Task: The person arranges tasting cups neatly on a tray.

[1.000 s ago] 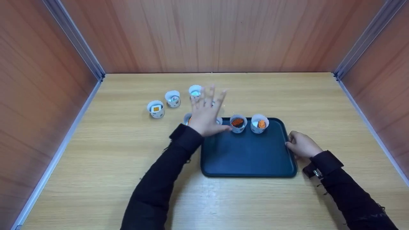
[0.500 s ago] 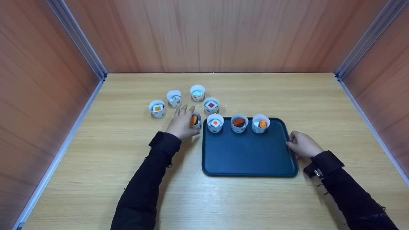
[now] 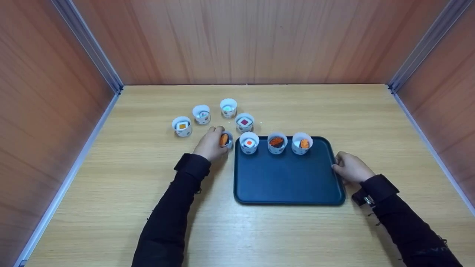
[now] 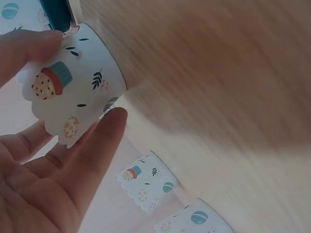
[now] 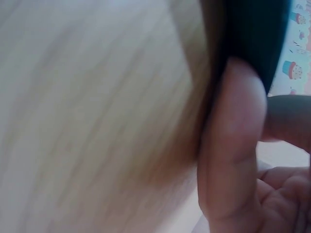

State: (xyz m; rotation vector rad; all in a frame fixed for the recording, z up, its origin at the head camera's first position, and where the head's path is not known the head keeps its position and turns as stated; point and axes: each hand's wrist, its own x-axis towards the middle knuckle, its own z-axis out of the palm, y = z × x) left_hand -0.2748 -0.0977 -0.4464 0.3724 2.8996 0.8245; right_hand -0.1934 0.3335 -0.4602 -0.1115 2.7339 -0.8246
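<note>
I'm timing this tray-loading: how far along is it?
Apparently done: three cups stand along the far edge of the tray.
In hand: the left hand grips another cup beside the tray, while the right hand holds the tray's right edge.
Probably remaining: four cups standing on the table.

Cups (image 4: 85, 73): paper, matt, smooth
Tray (image 3: 289, 180): plastic-looking, smooth
Table (image 3: 100, 178): wood-grain, slight gloss
12 o'clock wall (image 3: 259, 44): wood-grain
Sleeves (image 3: 167, 218): cloth

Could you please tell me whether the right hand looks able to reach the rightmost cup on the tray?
Probably yes: nothing stands between the right hand and the cup, though it would likely have to release the tray first.
</note>
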